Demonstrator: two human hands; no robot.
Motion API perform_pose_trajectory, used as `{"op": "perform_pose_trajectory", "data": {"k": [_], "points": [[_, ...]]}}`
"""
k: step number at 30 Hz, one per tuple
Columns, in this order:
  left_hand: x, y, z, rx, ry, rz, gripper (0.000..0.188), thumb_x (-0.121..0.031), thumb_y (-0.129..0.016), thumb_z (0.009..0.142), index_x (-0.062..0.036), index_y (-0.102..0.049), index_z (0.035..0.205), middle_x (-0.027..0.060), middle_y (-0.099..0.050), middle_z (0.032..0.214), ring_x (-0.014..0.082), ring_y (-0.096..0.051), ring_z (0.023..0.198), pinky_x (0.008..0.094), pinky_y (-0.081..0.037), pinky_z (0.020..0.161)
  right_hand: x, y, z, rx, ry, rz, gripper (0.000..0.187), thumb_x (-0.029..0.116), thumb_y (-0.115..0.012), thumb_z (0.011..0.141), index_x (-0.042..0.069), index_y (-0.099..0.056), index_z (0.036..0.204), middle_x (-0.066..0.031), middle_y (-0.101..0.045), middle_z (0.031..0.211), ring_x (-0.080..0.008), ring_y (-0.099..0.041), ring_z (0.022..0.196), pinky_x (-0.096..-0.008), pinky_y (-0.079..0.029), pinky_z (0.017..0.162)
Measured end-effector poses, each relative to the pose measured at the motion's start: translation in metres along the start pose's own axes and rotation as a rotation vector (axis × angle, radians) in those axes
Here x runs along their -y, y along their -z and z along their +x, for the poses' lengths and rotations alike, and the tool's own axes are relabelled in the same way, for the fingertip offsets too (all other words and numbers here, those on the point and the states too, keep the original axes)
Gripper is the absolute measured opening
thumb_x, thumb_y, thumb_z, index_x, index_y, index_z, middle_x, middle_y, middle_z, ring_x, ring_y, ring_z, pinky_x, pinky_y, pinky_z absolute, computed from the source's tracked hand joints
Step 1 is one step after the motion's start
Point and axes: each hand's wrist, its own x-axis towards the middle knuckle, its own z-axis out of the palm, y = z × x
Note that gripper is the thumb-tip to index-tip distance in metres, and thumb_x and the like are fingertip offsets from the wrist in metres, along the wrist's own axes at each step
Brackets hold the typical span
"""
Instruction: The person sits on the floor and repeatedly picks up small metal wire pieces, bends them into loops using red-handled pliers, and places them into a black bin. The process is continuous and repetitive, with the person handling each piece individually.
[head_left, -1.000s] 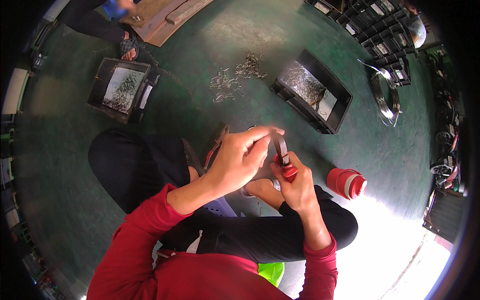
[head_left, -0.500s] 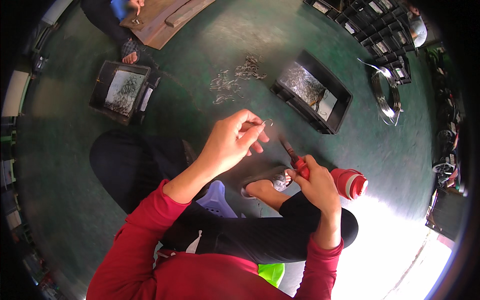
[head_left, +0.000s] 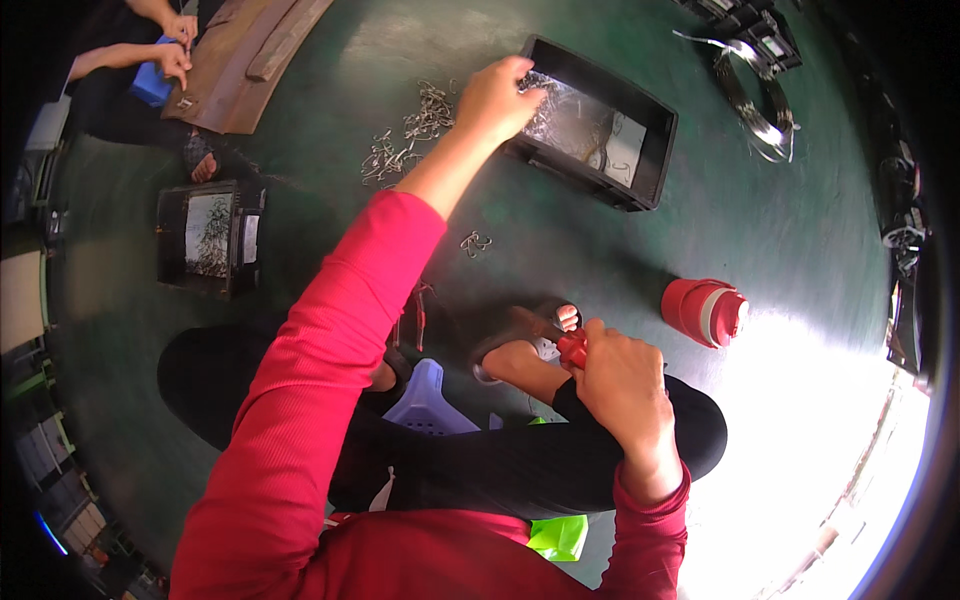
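Observation:
My left hand point(head_left: 500, 98) reaches forward to the near-left end of a black crate point(head_left: 655, 185), its thumb and fingers apart over the thin metal wire pieces point(head_left: 555, 105) inside. Nothing shows between those fingers. Low over my leg, my right hand point(head_left: 625, 385) is closed round a red-handled tool point(head_left: 573, 348). A brownish metal end sticks out of it to the left; its exact kind is unclear. On the green floor lie a heap of bent wire hooks point(head_left: 428, 112), a second scatter of hooks point(head_left: 385, 160) and a small group of hooks point(head_left: 475, 243) nearer me.
A red jug point(head_left: 703, 312) stands right of my right hand. Wire coils point(head_left: 755, 100) lie at the far right. Another black crate point(head_left: 170, 235) sits at left. A co-worker's hands point(head_left: 178, 50) are over a wooden board point(head_left: 222, 85). A purple stool point(head_left: 428, 402) is between my legs.
My left hand has moved forward from in front of me to the crate, and the small hook it pinched no longer shows there. My right hand has come slightly down, still gripping the tool.

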Motion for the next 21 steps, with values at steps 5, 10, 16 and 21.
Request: {"op": "perform_pose_trajectory", "data": {"k": [5,10,16,21], "points": [[0.123,-0.030,-0.089,0.252,0.339,0.300,0.018,-0.026,-0.068,0.085,-0.0106,-0.072,0.094,0.0102,-0.073,0.089,0.0278,-0.070,0.084,0.0382,-0.054,0.076,-0.001,-0.001,0.006,-0.002,-0.024,-0.044,0.029,0.019,-0.074,0.077,0.004,-0.055,0.093,-0.0132,-0.065,0.080,-0.0303,-0.068,0.073,-0.0388,-0.053,0.064],[0.183,-0.053,-0.184,0.335,0.480,0.378,0.014,-0.022,-0.072,0.081,-0.0113,-0.071,0.089,0.0089,-0.071,0.087,0.0286,-0.069,0.083,0.0396,-0.053,0.072,0.005,-0.007,0.010,0.040,0.040,-0.103,0.031,0.021,-0.075,0.076,0.004,-0.055,0.092,-0.0112,-0.064,0.079,-0.0271,-0.067,0.073,-0.0366,-0.053,0.064],[0.183,-0.069,-0.204,0.266,0.326,0.510,0.015,-0.020,-0.076,0.077,-0.0104,-0.065,0.082,0.0073,-0.064,0.086,0.0298,-0.064,0.086,0.0423,-0.052,0.072,0.008,-0.011,0.015,0.057,0.068,-0.102,0.031,0.024,-0.073,0.078,0.003,-0.054,0.091,-0.0119,-0.064,0.077,-0.0278,-0.067,0.071,-0.0366,-0.053,0.062],[0.187,-0.066,-0.204,0.383,0.201,0.584,0.018,-0.020,-0.074,0.079,-0.0083,-0.063,0.086,0.0097,-0.063,0.085,0.0317,-0.063,0.089,0.0446,-0.052,0.074,0.012,-0.013,0.019,0.010,0.061,-0.052,0.030,0.027,-0.071,0.080,0.003,-0.056,0.090,-0.0121,-0.064,0.078,-0.0275,-0.068,0.068,-0.0360,-0.053,0.059]]}}
